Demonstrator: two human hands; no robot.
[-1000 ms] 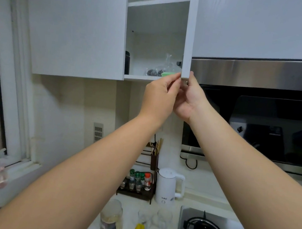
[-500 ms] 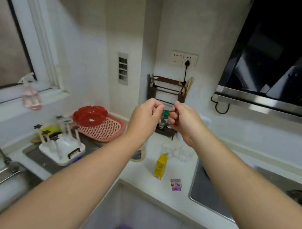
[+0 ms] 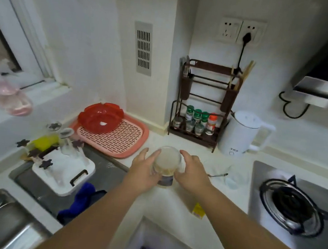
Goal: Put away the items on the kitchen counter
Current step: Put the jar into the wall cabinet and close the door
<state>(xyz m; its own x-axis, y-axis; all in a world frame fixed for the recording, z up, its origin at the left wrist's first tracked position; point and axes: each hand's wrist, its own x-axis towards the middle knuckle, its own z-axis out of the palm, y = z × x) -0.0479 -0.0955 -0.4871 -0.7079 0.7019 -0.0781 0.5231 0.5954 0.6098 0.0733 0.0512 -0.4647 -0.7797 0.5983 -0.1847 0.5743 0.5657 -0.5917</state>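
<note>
A clear plastic jar (image 3: 166, 165) with a translucent lid and a dark label stands on the white counter (image 3: 181, 212), in the corner near the sink. My left hand (image 3: 145, 171) wraps its left side and my right hand (image 3: 191, 171) presses its right side, fingers curved around it. A small yellow box (image 3: 198, 210) lies on the counter below my right forearm. Two clear glasses (image 3: 235, 176) and a spoon (image 3: 217, 175) sit to the right of the jar.
A white kettle (image 3: 239, 133) and a brown spice rack (image 3: 198, 116) stand at the back wall. A pink drain tray (image 3: 116, 141) holds a red bowl (image 3: 100, 117). A white cup rack (image 3: 64, 170) sits left, a gas burner (image 3: 290, 206) right.
My view dropped from the open upper cabinet to the counter. Both hands left the cabinet door, came down, and now close around the jar.
</note>
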